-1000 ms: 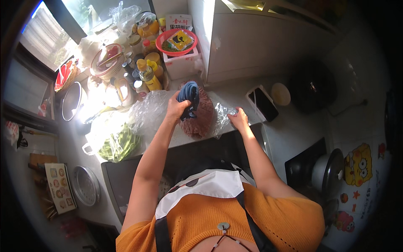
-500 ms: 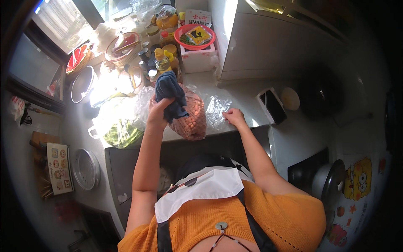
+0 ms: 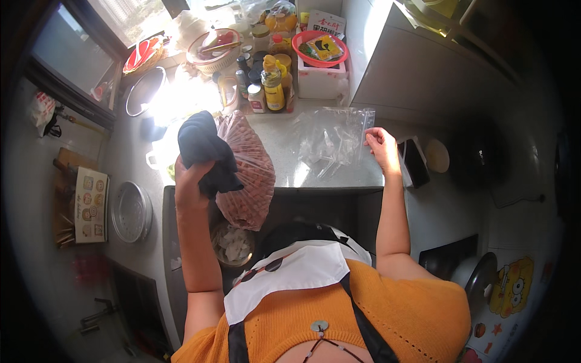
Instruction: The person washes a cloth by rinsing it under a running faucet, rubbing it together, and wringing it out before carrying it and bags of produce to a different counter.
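My left hand [image 3: 192, 184] is closed around a bunched dark blue cloth [image 3: 209, 151]. Right against the cloth is a bulging clear bag [image 3: 248, 172] full of small reddish-brown pieces that look like peanuts. Its lower end reaches past the counter's front edge; whether my left hand also grips the bag is hidden by the cloth. To the right, a thin transparent zip bag [image 3: 330, 142] lies flattened on the counter [image 3: 281, 124]. My right hand [image 3: 382, 148] pinches that bag's right edge between thumb and fingers.
Behind stand sauce bottles [image 3: 273, 91], jars and a pink basket [image 3: 319, 48] on a white box [image 3: 321, 81]. A phone-like black slab [image 3: 414, 163] sits beyond my right hand. Metal bowls [image 3: 145, 91] are at left. Below the counter is a bin [image 3: 233, 245] with crumpled white waste.
My left hand has moved left and nearer with the cloth, and the filled bag has shifted the same way. My right hand has moved right, and the zip bag now lies more spread out.
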A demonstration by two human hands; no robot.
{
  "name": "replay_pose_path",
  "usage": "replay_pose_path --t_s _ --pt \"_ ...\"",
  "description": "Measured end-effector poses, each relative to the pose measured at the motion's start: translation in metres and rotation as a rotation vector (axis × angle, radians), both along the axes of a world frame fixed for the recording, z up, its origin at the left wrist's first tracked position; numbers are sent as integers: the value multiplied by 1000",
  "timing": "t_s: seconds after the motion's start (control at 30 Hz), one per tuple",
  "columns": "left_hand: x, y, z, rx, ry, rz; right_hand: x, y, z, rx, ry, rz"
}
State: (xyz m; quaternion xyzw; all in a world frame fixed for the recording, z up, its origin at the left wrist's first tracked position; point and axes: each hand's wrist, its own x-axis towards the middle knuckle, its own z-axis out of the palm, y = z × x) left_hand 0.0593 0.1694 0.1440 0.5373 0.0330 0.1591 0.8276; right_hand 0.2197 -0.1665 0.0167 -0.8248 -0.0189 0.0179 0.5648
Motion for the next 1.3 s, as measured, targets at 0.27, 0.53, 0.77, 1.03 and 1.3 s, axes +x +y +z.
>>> replay_pose_path --t_s 0.27,0.53,0.77,1.03,1.3 --pt "-98 43 28 158 -3 446 -11 42 31 48 -131 20" --pt "-206 70 49 229 6 628 -47 120 61 -149 -254 273" --pt "-270 86 23 176 134 551 -89 185 94 -381 -648 361" --pt "-298 95 -12 34 232 666 -85 268 48 -303 -683 637" --pt "-297 88 -34 -7 295 974 -61 367 -8 -411 -609 694"
